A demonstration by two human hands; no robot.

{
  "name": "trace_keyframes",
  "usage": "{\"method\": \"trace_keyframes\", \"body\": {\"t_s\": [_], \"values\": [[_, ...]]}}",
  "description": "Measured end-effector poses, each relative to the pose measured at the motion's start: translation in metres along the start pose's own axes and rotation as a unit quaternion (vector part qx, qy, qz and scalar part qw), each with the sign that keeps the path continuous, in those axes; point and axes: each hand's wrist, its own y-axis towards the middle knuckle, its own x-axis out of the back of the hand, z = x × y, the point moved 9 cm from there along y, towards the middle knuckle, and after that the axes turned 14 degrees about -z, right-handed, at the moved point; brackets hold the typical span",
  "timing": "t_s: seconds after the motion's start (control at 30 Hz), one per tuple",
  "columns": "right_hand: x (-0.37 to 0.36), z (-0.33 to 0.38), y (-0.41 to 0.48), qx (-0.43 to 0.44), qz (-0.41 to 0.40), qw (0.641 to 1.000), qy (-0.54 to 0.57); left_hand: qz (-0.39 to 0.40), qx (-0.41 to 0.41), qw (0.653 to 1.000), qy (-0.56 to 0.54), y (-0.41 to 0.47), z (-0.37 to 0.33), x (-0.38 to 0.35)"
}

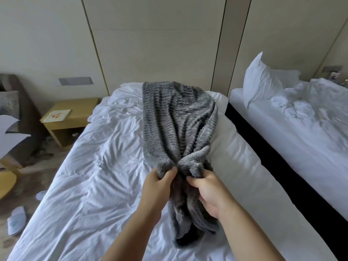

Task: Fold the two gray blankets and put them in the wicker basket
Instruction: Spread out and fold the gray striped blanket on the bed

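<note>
Head view: 1 gray blanket (175, 117) is seen stretched lengthwise along the white bed (90, 176), its far end spread near the wall panels and its near end drawn into a tight bunch. That bunch is gripped by both hands. The left hand (160, 187) is curled round the fabric on the left of the gather, thumb on top. The right hand (209, 193) is clamped on the fabric just beside it, fingers sunk into the pile. The 2 hands are held close together, nearly touching, and a loose tail of blanket hangs below them onto the bed.

The step in hand is judged to be the folding of the 1st blanket, and no tidy fold is formed yet. The next move is thought to call for the gathered edge to be parted and its corners found, so that the cloth can be flattened and doubled over. The plush material is expected to slump if held by 1 point.

No other gray blanket and no wicker basket are shown, so their places cannot be told. A wooden nightstand (73, 117) stands left of the bed, and a 2nd bed (301, 132) with a pillow (258, 80) lies to the right.
</note>
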Motion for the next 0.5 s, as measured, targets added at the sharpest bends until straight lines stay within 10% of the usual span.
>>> {"method": "trace_keyframes", "body": {"t_s": [0.13, 0.3, 0.43, 0.5], "values": [[0.054, 0.003, 0.01, -0.037, -0.218, 0.973, 0.072, -0.014, -0.02, 0.999, 0.033, 0.002, -0.005, 0.005], [0.125, 0.067, -0.031, 0.198, -0.454, 0.847, 0.193, 0.01, 0.032, 0.999, -0.009, -0.004, 0.002, 0.002], [0.028, 0.091, -0.037, 0.326, -0.198, 0.901, -0.206, 0.043, 0.072, 0.992, -0.099, -0.024, -0.007, -0.017], [-0.012, 0.067, -0.043, 0.33, -0.077, 0.87, -0.357, 0.033, 0.075, 0.991, -0.111, -0.029, -0.01, -0.017]]}}
